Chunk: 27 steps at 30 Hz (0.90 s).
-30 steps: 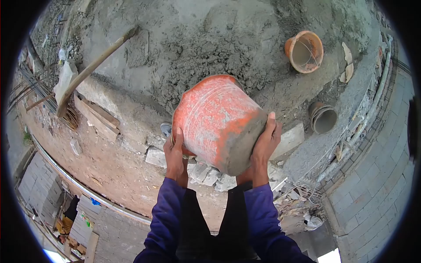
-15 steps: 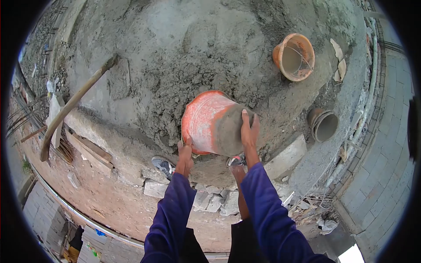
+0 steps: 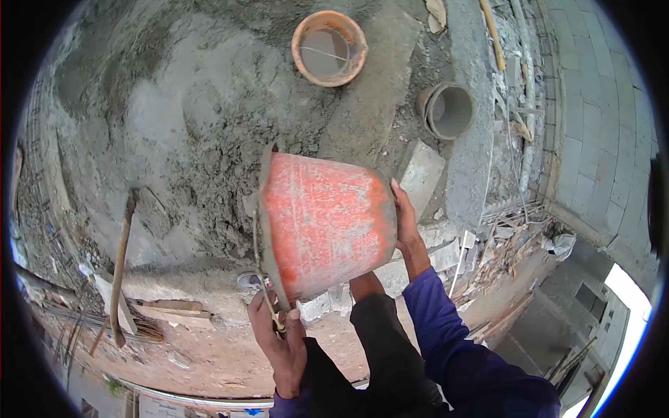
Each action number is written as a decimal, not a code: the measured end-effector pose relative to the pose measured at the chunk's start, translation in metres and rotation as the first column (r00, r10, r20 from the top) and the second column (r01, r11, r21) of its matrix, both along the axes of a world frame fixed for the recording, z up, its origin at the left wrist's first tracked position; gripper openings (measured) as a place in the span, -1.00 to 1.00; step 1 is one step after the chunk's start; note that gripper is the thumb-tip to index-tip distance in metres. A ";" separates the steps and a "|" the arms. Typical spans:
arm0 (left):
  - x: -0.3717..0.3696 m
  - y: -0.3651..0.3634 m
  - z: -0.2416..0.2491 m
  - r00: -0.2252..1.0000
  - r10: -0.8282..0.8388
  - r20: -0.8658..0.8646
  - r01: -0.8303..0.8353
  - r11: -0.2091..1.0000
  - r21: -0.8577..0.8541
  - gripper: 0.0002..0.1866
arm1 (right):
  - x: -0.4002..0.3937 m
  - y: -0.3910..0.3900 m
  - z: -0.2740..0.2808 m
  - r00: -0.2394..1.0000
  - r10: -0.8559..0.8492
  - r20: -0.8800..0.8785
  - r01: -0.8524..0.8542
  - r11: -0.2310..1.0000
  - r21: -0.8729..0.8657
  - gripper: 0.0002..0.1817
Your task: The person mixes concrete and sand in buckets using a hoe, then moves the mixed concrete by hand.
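Fingers (image 3: 260,311) of our left hand (image 3: 282,348) pinch the rim of the red bucket (image 3: 331,223) in the head view; our right hand (image 3: 410,228) grips its base, finger spread partly hidden. We've got it before our legs (image 3: 389,324), long axis almost level, mouth leftward, towards grey mortar (image 3: 216,202). Half a second ago its base faced us; now, its flank!
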<state>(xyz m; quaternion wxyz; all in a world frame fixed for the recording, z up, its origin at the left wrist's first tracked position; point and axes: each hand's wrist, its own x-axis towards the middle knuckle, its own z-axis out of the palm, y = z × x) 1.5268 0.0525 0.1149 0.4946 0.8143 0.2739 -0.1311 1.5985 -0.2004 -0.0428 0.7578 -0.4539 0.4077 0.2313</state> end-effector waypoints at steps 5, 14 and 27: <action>0.056 -0.126 -0.004 0.848 -0.507 0.154 0.491 0.861 0.132 -0.85 | -0.018 -0.134 0.049 0.990 -0.138 -0.007 0.138 0.986 0.092 -0.08; 0.033 -0.319 -0.078 0.578 -0.816 -0.030 0.811 0.578 -0.089 -0.46 | -0.046 -0.186 0.078 0.981 -0.127 -0.144 0.110 0.987 -0.119 -0.28; 0.027 -0.139 -0.055 0.847 -0.522 -0.103 0.511 0.852 -0.117 -0.65 | -0.170 -0.297 -0.032 0.931 -0.011 -0.364 -0.147 0.903 -0.403 -0.71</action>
